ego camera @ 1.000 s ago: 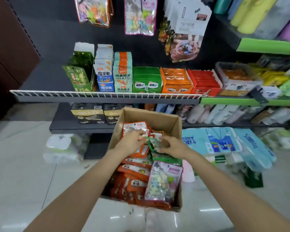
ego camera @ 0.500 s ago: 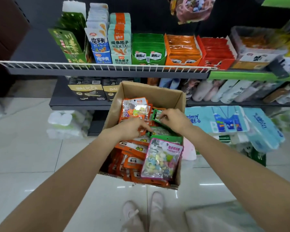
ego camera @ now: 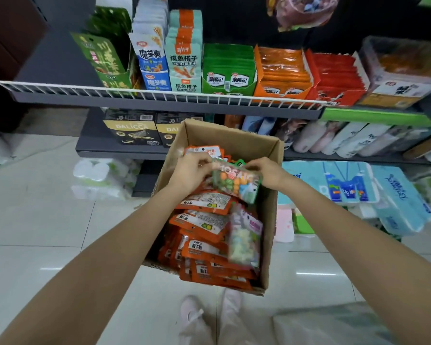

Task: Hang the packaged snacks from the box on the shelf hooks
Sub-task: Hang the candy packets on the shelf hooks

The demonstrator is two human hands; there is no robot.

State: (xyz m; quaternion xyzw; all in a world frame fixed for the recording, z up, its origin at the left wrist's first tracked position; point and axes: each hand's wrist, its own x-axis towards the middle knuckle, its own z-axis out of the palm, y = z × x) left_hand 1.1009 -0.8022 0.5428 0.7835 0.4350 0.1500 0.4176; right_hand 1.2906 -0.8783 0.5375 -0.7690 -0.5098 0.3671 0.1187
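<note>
While blurred, both hands [ego camera: 192, 170] [ego camera: 269, 171] pinch a candy packet [ego camera: 237, 181], hiding its top.

Orange packets [ego camera: 204, 227] in brown box [ego camera: 271, 220]

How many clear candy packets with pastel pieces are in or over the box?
2: one candy packet held by both hands above the box, another lying at its right side. More may be buried.
</note>
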